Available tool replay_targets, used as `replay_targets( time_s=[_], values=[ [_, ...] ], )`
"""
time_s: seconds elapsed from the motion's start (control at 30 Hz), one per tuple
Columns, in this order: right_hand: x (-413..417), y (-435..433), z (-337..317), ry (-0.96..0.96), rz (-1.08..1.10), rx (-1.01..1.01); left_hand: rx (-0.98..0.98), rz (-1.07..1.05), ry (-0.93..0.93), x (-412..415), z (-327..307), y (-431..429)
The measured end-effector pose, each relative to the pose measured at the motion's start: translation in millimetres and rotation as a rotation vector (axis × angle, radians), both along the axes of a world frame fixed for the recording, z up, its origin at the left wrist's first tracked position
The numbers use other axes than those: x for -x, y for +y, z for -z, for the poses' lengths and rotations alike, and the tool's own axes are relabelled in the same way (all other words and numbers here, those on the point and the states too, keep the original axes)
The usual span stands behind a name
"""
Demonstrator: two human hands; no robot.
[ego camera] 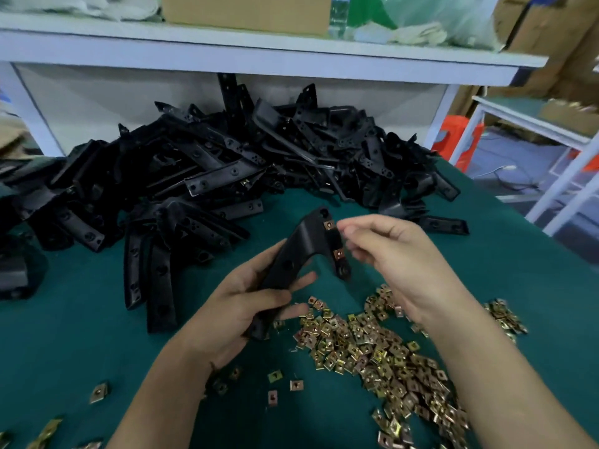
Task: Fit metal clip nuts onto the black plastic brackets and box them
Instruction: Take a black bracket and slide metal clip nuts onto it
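Just above the dark green table mat (pixel 81 335), a black plastic bracket with an angled arm (pixel 291 257) sits in the left hand (pixel 240 309). The thumb and fingers are wrapped round its lower end. Its long axis climbs from the palm at lower left to a rounded tip at upper right, away from the person. A shorter arm drops from that end toward the lower right. Two brass-coloured metal clip nuts are on this arm's edge, an upper one (pixel 329 225) and a lower one (pixel 338 253).

The right hand (pixel 398 257) is just beside that edge, its curled fingertips (pixel 345 229) close to the upper nut. Blur hides whether they pinch anything.

Under both wrists a loose heap of brass-coloured clip nuts (pixel 372 348) is spread on the mat, with strays toward the near left. Farther back a large pile of black plastic brackets (pixel 210 170) lies against the back panel under the white shelf (pixel 259 50).

On the shelf stands a brown cardboard box (pixel 246 11); its contents are out of view.
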State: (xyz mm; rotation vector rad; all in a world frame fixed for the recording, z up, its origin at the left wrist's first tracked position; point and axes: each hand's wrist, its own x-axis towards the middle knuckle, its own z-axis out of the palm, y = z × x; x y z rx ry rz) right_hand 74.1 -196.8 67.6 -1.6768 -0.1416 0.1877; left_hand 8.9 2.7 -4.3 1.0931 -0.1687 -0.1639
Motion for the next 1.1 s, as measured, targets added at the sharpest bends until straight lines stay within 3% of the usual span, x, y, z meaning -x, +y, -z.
replay_targets(
  time_s=[0.17,0.4,0.8,1.1],
  values=[
    [21.4,-41.5,-12.1,-0.028,0.079,0.022,0.02,0.155,0.048,9.6,-16.1,-28.8],
    [77.1,-118.9,-8.1,0.102,0.155,-0.15,-0.011,0.376,0.106,26.3,-18.4,-95.1],
    [171.4,-245.7,21.5,0.114,0.559,-0.34,-0.033,0.552,0.212,40.3,-20.4,-229.9],
    [226.0,-315.6,36.2,0.048,0.915,-0.155,-0.102,0.801,0.312,49.2,-15.9,-329.3]
  ],
)
